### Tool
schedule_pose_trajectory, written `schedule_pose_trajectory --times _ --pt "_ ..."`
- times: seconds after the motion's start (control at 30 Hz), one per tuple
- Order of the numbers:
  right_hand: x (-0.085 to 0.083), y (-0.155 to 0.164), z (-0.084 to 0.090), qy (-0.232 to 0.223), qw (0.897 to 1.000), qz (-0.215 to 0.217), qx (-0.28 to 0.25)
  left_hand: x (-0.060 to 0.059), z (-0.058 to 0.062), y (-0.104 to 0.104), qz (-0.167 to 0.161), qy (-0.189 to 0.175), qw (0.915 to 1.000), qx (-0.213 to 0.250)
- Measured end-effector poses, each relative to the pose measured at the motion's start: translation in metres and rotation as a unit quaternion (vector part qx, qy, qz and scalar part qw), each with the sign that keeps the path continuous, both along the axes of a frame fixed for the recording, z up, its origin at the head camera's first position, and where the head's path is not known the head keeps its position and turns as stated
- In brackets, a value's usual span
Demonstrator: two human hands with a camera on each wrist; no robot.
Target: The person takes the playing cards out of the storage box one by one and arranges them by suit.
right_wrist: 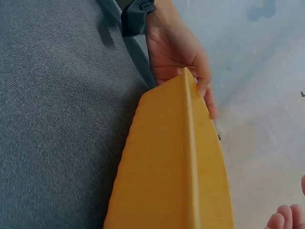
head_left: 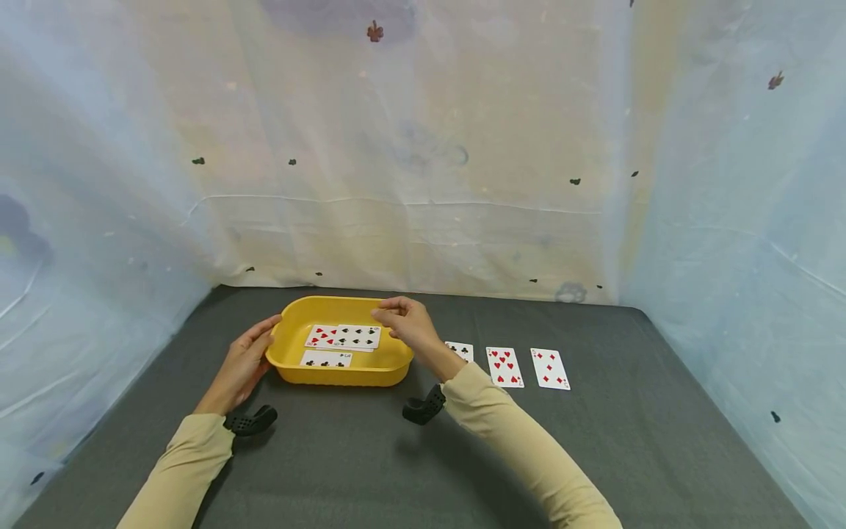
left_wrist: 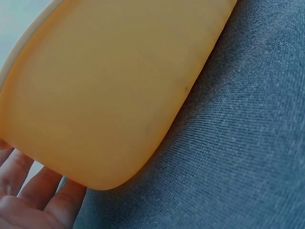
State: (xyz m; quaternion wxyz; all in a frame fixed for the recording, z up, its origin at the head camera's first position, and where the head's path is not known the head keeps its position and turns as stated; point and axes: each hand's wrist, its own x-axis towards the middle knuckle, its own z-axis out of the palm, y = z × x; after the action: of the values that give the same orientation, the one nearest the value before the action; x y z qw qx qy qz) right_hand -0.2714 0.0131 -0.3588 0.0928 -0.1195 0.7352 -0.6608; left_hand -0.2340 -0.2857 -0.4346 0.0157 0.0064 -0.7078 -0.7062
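Observation:
My left hand [head_left: 241, 365] grips the left end of a yellow tray [head_left: 330, 375], thumb at the rim and fingers against the outer wall. That wall fills much of the left wrist view, with the fingers [left_wrist: 43, 191] below it. Inside the tray, a hearts playing card [head_left: 320, 336] is partly covered by a spades card [head_left: 358, 337]; a black-suited card [head_left: 327, 358] lies nearer the front wall. My right hand [head_left: 411, 323] hovers over the tray's right end, fingers loosely bent, no card visible in it. Only its fingertips [right_wrist: 286, 217] show in the right wrist view.
Right of the tray, a clubs card [head_left: 460, 350], partly hidden by the right forearm, a hearts card [head_left: 505, 367] and a diamonds card [head_left: 550, 369] lie face up in a row. They rest on a dark grey tabletop [head_left: 344, 455]. A pale patterned curtain [head_left: 423, 147] encloses the back and sides.

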Motion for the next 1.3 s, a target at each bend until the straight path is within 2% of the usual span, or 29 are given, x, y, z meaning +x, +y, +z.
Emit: schedule_pose_trajectory --times 0.13,0.33,0.63,0.77,1.0,1.3 --pt "-0.002 -0.008 -0.006 0.002 1.000 -0.009 0.005 -0.001 -0.001 0.000 0.000 0.000 1.0000 -0.003" --pt "-0.006 -0.022 -0.014 0.017 0.998 -0.051 0.041 -0.003 -0.003 0.000 0.004 -0.004 1.0000 0.000" --pt "-0.016 -0.039 -0.026 -0.016 0.995 -0.081 0.052 0.001 -0.001 0.001 0.007 -0.002 1.0000 -0.006" --pt "-0.020 -0.043 -0.030 -0.035 0.991 -0.107 0.071 0.002 -0.003 0.002 0.008 0.002 0.9998 -0.016" --pt "-0.027 -0.048 -0.033 -0.068 0.977 -0.157 0.124 0.000 -0.005 0.003 0.014 0.002 0.9998 -0.017" --pt "-0.035 -0.047 -0.041 -0.082 0.971 -0.147 0.169 0.002 -0.003 0.002 0.003 0.004 1.0000 -0.006"
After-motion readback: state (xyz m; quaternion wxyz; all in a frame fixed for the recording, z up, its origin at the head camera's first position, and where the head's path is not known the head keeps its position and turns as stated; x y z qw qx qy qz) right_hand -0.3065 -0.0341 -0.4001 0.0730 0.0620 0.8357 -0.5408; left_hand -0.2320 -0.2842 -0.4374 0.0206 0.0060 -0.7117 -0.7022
